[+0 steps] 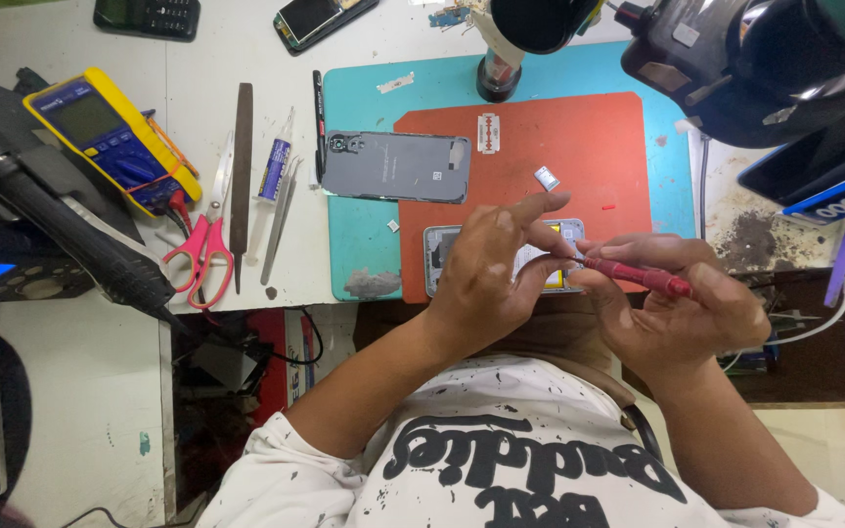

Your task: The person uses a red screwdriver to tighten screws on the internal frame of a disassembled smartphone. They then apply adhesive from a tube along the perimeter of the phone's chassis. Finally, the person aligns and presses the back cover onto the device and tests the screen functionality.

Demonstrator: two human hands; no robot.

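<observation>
An opened phone [439, 256] lies on the red mat [540, 156] near the table's front edge, mostly covered by my hands. My left hand [486, 274] rests on it, fingers curled over its middle and index finger raised. My right hand [667, 303] grips a red-handled screwdriver [638, 277] whose tip points left into the phone. The phone's grey back cover [398, 166] lies apart, further back on the mats.
A razor blade [487, 132] and a small silver part [547, 178] sit on the red mat over a teal mat [364, 108]. Left of the mats lie tweezers [279, 230], a glue tube [274, 166], a file [241, 166], red scissors [204, 244], a yellow multimeter [110, 137]. A black microscope [765, 59] hangs at back right.
</observation>
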